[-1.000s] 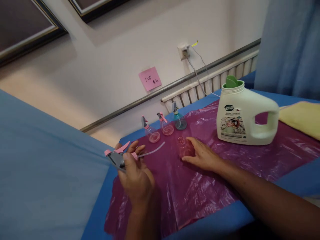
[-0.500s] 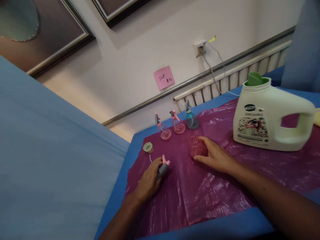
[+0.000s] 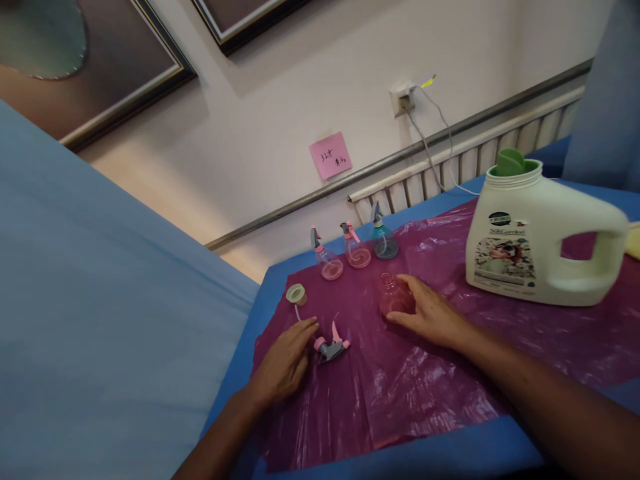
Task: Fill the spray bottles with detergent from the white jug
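My right hand (image 3: 425, 310) is curved round the side of a clear, open-necked spray bottle (image 3: 395, 297) that stands upright on the purple plastic sheet (image 3: 400, 380). On the sheet to its left lies a grey and pink trigger spray head (image 3: 332, 347). Just left of that spray head, my left hand (image 3: 286, 360) rests low over the sheet, fingers stretched out and holding nothing. A pale tube (image 3: 297, 313) runs towards it and partly disappears beneath the fingers. Close beyond the fingers sits a pale green cap (image 3: 297, 294).
Two clear spray bottles with pink and grey heads (image 3: 330, 267) (image 3: 357, 257) and a teal one (image 3: 385, 245) stand at the back edge. A large cream jug (image 3: 540, 247) with a green cap in its mouth is at right. A blue curtain (image 3: 110, 320) hangs at left.
My left hand has let go of the spray head, which now lies on the sheet, and has drawn back slightly left. My right hand stays on the bottle.
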`<state>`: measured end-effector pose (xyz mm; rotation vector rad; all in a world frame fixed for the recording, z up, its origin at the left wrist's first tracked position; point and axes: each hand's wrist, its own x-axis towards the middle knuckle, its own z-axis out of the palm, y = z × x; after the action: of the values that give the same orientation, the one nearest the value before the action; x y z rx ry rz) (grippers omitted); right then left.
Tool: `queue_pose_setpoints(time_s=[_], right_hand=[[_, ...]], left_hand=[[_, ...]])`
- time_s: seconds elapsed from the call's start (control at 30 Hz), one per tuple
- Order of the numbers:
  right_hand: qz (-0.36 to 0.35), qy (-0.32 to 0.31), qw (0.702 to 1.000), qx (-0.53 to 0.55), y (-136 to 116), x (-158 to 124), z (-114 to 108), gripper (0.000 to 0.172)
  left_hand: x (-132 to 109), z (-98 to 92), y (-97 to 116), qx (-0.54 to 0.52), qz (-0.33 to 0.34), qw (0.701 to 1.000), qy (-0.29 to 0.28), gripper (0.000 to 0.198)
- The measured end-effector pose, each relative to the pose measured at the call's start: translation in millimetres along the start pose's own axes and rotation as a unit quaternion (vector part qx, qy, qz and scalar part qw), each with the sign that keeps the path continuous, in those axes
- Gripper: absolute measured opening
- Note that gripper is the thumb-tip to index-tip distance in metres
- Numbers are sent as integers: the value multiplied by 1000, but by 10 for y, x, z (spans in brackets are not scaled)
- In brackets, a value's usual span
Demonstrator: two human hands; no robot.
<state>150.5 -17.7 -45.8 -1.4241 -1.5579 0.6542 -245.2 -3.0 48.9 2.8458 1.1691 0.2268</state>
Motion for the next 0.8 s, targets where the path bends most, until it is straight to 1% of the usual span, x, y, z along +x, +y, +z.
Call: queue_pose_setpoints(time_s=[0.07, 0.13, 0.23, 0.3, 0.4, 0.5, 0.57, 0.6, 0.67, 0.73, 0.8], right_hand=[[2, 0, 1000, 4, -6, 3, -2, 82], [5, -5, 1000, 4, -22, 9, -8, 83], [12, -13, 1000, -6, -67, 24, -24, 87], [17, -15, 1000, -14, -113, 37, -42, 91], [16, -25, 999, -26, -190, 62, -78, 95], [18, -37, 998, -37, -249, 93, -108, 96], [16, -36, 999, -34, -275, 115, -118, 96], [13, -32, 999, -30, -287, 125, -121, 96], [8, -20, 1000, -15, -312, 144, -129, 95], [8, -4, 1000, 1, -343, 156, -141, 91], [10, 14, 1000, 12, -381, 160, -158, 89]], left_hand=[[7, -6, 79, 5, -3, 1000, 5, 57], [40, 10, 172, 8, 10, 1000, -12, 61], [86, 46, 229, 18, 40, 999, -30, 59], [81, 63, 164, 30, 51, 998, -29, 57], [24, 73, -64, 52, 60, 997, -19, 61], [-16, 67, -290, 78, 63, 995, 19, 60], [-6, 54, -324, 72, 57, 994, 57, 56], [10, 48, -290, 63, 47, 994, 81, 54], [59, 47, -127, 35, 19, 991, 124, 49], [126, 78, 129, -2, -23, 990, 137, 45], [211, 143, 418, -39, -89, 985, 139, 48]])
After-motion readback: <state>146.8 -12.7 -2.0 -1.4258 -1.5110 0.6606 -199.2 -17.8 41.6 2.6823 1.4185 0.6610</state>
